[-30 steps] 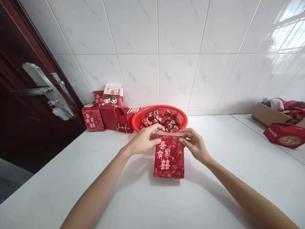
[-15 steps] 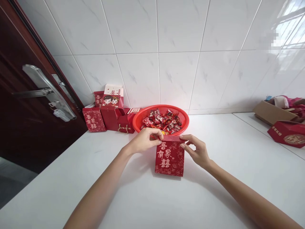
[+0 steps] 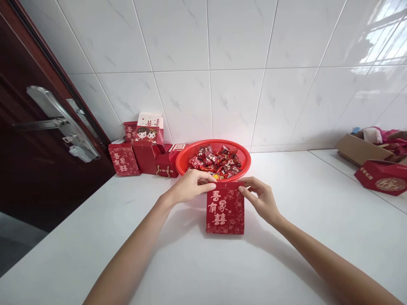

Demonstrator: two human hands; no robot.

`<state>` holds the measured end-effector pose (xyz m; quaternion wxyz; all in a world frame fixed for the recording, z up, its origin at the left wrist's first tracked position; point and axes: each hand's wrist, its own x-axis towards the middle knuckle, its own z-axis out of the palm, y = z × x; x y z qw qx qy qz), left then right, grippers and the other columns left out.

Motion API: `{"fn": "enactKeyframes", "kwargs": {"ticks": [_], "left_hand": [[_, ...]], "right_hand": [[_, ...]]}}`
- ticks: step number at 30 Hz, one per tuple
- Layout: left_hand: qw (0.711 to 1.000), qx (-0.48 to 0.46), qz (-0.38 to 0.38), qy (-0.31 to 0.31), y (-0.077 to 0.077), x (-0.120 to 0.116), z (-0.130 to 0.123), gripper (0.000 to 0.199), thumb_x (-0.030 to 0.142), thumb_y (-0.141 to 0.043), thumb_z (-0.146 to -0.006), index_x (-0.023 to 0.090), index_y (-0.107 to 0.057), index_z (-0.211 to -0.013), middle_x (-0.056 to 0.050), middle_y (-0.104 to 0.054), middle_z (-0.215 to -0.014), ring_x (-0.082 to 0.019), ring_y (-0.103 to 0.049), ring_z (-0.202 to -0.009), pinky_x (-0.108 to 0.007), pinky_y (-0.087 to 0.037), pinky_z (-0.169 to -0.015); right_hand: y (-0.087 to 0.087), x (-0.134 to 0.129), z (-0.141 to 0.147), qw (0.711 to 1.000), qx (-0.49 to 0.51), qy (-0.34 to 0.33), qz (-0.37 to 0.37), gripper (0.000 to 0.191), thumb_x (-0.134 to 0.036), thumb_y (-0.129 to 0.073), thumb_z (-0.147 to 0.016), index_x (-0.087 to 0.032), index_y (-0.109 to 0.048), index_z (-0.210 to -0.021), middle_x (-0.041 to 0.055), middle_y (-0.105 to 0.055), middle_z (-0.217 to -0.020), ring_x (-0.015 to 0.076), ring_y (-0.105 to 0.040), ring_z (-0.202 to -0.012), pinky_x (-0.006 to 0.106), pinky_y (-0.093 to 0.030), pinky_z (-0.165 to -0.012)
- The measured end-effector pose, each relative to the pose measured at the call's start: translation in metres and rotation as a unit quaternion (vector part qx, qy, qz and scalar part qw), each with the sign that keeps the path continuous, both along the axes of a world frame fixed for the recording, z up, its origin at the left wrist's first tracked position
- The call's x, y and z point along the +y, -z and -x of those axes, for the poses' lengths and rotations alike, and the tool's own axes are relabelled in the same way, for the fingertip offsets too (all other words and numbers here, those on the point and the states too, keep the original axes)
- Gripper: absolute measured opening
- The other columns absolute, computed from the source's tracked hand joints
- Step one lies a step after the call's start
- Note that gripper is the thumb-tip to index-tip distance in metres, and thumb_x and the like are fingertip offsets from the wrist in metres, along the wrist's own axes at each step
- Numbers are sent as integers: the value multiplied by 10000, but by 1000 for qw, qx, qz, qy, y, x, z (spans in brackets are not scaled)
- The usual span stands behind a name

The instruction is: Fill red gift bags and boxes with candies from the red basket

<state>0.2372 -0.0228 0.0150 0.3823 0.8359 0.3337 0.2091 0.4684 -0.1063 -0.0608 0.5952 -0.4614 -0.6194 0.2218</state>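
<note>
At the left of the frame, red boxes [image 3: 143,154] stand on the counter [image 3: 76,262]. Near centre, before a red basket [image 3: 179,163] of sweets [image 3: 216,159], the hands pinch a red printed bag [image 3: 225,214]: the left hand [image 3: 190,186] its top left corner, the right hand [image 3: 260,198] the top right, thumbs closed against fingers.

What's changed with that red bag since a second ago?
A red flap now lies folded down over the top of the red bag, where a white edge showed. The left hand and right hand keep hold of its upper corners. The sweets, basket and boxes stayed put.
</note>
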Motion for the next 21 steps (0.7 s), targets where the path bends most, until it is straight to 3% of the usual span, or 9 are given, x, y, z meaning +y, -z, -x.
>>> {"fn": "enactKeyframes", "kwargs": {"ticks": [9, 11, 14, 16, 18, 21], "left_hand": [[994, 43, -100, 17, -2, -7, 2, 239, 384, -600, -886, 199, -750, -869, -5, -772, -805, -192, -711, -741, -282, -542, -703], [994, 31, -101, 22, 0, -7, 2, 250, 409, -615, -889, 206, -761, -914, -14, -794, -896, -205, -735, -815, -288, -569, -761], [995, -4, -95, 17, 2, -7, 2, 385, 475, -668, -876, 235, -740, -1169, -34, -766, -1217, -242, -724, -1089, -314, -575, -943], [995, -18, -100, 4, 1, -6, 4, 472, 503, -677, -875, 253, -699, -1274, -35, -726, -1314, -253, -687, -1195, -333, -554, -1020], [994, -20, -110, -10, -1, -4, 6, 428, 503, -662, -885, 257, -724, -1230, -30, -745, -1276, -252, -686, -1200, -340, -549, -1042], [994, -4, -111, -17, -1, -1, 8, 372, 495, -650, -889, 259, -755, -1158, -23, -770, -1217, -250, -700, -1178, -340, -562, -1031]], "right_hand": [[-12, -6, -1, 996, -89, -4, 22, 289, -461, -589, -949, -206, -696, -862, 26, -701, -764, 145, -560, -628, 282, -454, -574], [-15, -10, -3, 995, -92, -11, 25, 306, -468, -588, -952, -200, -686, -841, 21, -686, -736, 136, -548, -608, 275, -447, -562], [-22, -15, -25, 998, -65, 17, 22, 310, -488, -626, -917, -194, -686, -837, 28, -679, -720, 137, -558, -588, 261, -440, -513], [-28, -18, -56, 996, -30, 78, 22, 304, -495, -670, -862, -192, -679, -834, 14, -645, -653, 131, -535, -522, 254, -416, -461], [-32, -23, -99, 983, -3, 182, 14, 286, -475, -708, -797, -194, -669, -833, -10, -600, -587, 127, -499, -463, 257, -406, -444], [-32, -33, -174, 924, 3, 381, 1, 200, -377, -700, -747, -197, -657, -822, 15, -626, -639, 154, -547, -478, 288, -444, -477]]}}
